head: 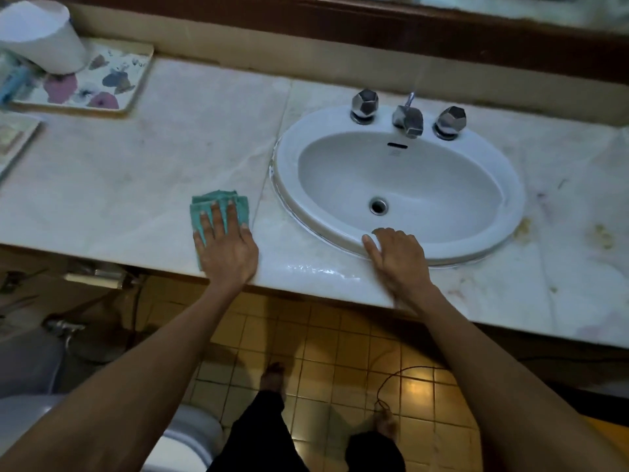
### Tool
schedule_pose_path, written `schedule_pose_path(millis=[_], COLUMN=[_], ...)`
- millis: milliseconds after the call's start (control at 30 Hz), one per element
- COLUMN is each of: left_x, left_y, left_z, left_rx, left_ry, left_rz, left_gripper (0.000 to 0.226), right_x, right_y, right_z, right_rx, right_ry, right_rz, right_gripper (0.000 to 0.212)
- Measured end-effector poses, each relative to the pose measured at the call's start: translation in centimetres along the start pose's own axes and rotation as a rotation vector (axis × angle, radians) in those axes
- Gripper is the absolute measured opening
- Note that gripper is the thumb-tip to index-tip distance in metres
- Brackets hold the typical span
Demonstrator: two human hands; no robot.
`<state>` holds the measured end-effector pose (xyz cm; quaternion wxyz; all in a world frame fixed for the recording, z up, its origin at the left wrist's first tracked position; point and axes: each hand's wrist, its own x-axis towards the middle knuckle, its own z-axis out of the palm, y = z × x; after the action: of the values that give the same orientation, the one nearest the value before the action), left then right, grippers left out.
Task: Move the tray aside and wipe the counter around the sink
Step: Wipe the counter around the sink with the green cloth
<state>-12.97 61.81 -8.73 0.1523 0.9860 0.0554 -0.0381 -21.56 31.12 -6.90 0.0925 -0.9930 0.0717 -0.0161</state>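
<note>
A folded teal cloth (pixel 218 202) lies on the marble counter (pixel 143 185) just left of the white oval sink (pixel 289 158). My left hand (pixel 226 247) presses flat on the cloth with straight, spread fingers. My right hand (pixel 396 253) rests on the sink's front rim, its fingers relaxed and holding nothing. The flower-patterned tray (pixel 112 80) stands at the counter's far left corner with a white cup (pixel 41 35) on it.
A chrome faucet (pixel 408 119) with two knobs sits behind the basin. Wet streaks shine on the counter's front edge (pixel 316 270). Stains mark the counter right of the sink (pixel 602 236). A flat packet (pixel 13 137) lies at the left edge. A toilet (pixel 190 437) stands below.
</note>
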Motion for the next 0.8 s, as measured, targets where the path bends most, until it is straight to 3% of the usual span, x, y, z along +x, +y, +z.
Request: schedule_pose_path(millis=[200, 600, 800], left_x=[-3.3, -15.6, -21.8], left_y=[4.1, 19.3, 26.6], left_z=[1.3, 7.6, 10.7], left_rx=[0.018, -0.045, -0.072], left_ry=[-0.007, 0.115, 0.135], left_rz=[-0.006, -0.11, -0.122], left_gripper=[0.059, 0.059, 0.059], right_x=[-1.6, -2.0, -2.8], right_y=[5.7, 20.7, 24.9], right_z=[-1.4, -4.7, -6.3], right_rx=[0.077, -0.026, 0.061], right_ry=[-0.004, 0.034, -0.008], right_rz=[-0.08, -0.387, -0.452], right_gripper=[0.058, 0.036, 0.039])
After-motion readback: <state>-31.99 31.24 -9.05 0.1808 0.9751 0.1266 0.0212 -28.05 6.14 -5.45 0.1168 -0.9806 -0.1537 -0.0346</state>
